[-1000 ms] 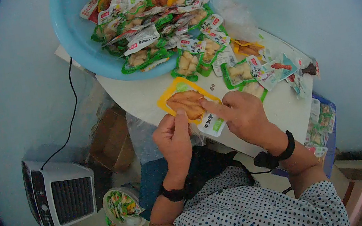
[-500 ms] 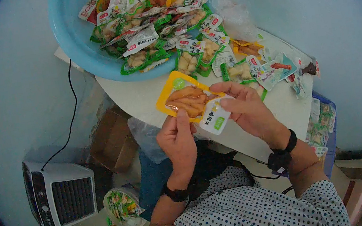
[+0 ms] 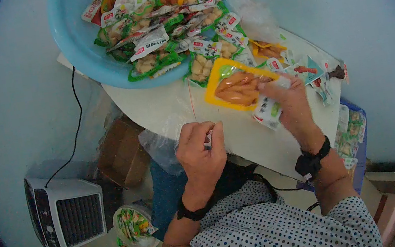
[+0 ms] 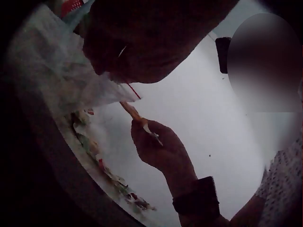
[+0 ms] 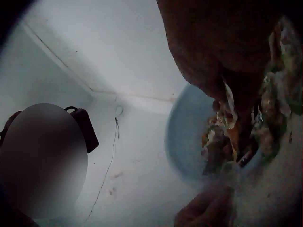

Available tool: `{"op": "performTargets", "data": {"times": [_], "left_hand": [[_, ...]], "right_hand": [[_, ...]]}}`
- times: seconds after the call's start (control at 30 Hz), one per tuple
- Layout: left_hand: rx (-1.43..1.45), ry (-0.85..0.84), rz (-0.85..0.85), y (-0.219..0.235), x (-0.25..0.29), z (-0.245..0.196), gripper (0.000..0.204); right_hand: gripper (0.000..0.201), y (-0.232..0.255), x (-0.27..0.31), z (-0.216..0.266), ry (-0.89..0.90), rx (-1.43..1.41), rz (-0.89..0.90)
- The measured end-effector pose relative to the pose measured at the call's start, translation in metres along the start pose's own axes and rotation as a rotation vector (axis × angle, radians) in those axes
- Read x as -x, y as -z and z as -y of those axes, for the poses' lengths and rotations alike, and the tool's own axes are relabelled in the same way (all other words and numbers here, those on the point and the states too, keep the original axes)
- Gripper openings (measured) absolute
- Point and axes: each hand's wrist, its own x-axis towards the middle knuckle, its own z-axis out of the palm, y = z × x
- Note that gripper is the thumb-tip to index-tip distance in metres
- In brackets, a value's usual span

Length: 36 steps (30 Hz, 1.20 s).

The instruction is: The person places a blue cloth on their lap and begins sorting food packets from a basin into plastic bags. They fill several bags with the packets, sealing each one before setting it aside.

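Note:
In the head view the right hand (image 3: 293, 102) pinches a yellow-edged packet (image 3: 238, 89) by its white printed end, with brown pieces visible inside, above the table. My left hand (image 3: 201, 156) is lower and to the left, apart from the packet, fingers curled and thumb up. In the left wrist view clear plastic with a red line (image 4: 71, 71) hangs from the left hand (image 4: 142, 38), and the right hand (image 4: 163, 146) holds the packet edge-on. The right wrist view is dark, with the right hand (image 5: 213, 38) covering much of its packet.
A blue basin (image 3: 93, 67) piled with packets (image 3: 150, 41) stands at the table's back. More packets (image 3: 309, 72) and crumpled clear plastic (image 3: 255, 14) lie to its right. A blue crate (image 3: 360, 151), cardboard box (image 3: 120, 152), bin (image 3: 133, 223) and grey appliance (image 3: 68, 212) stand below.
The right hand has moved the yellow-edged packet up and to the right. My left hand has let go of it and now holds clear plastic.

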Motion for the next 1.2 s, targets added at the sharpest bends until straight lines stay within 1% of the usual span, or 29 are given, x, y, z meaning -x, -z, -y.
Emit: {"op": "performTargets", "data": {"times": [0.03,0.13,0.23,0.3,0.33,0.43,0.53,0.63,0.73,0.83,0.93,1.03,1.13,1.2], "left_hand": [[-0.020,-0.014,0.012,-0.001,0.000,0.001,0.006],[-0.104,-0.060,0.044,-0.003,0.002,0.005,0.018],[-0.206,-0.118,0.066,-0.006,0.002,0.004,0.028],[-0.231,-0.147,0.072,-0.005,0.001,0.001,0.034],[-0.244,-0.165,0.080,-0.005,0.001,0.000,0.034],[-0.273,-0.208,0.102,-0.005,-0.001,-0.003,0.035],[-0.269,-0.237,0.105,-0.006,-0.001,-0.006,0.034],[-0.238,-0.267,0.080,-0.013,0.001,-0.002,0.031],[-0.205,-0.296,0.059,-0.022,0.003,0.002,0.029],[-0.184,-0.353,0.054,-0.027,0.002,0.004,0.028],[-0.146,-0.371,0.048,-0.026,0.001,0.005,0.028],[-0.077,-0.393,0.036,-0.026,-0.002,0.007,0.028],[-0.026,-0.398,0.056,-0.025,-0.004,-0.001,0.029],[0.061,-0.383,0.068,-0.030,0.000,0.002,0.026]], "right_hand": [[0.022,0.005,-0.002,0.007,0.073,0.122,-0.038],[0.020,0.012,-0.001,0.018,0.085,0.129,-0.033],[0.019,0.013,0.001,0.023,0.015,0.241,0.000],[0.019,0.009,0.006,0.026,0.048,0.304,0.059],[0.019,0.008,0.008,0.027,0.065,0.336,0.089],[0.019,0.009,0.010,0.028,0.098,0.546,0.153],[0.019,0.014,0.009,0.024,0.086,0.629,0.252],[0.020,0.006,0.010,0.022,0.099,0.493,0.281],[0.023,0.003,0.011,0.018,-0.178,0.266,0.338],[0.026,-0.001,0.008,-0.001,-0.240,0.214,0.374],[0.027,-0.003,0.006,-0.013,-0.261,0.107,0.409],[0.026,-0.002,0.003,-0.027,-0.243,0.061,0.441],[0.027,-0.012,0.008,-0.028,-0.267,0.112,0.430],[0.029,-0.020,0.013,-0.034,-0.378,-0.057,0.453]]}}
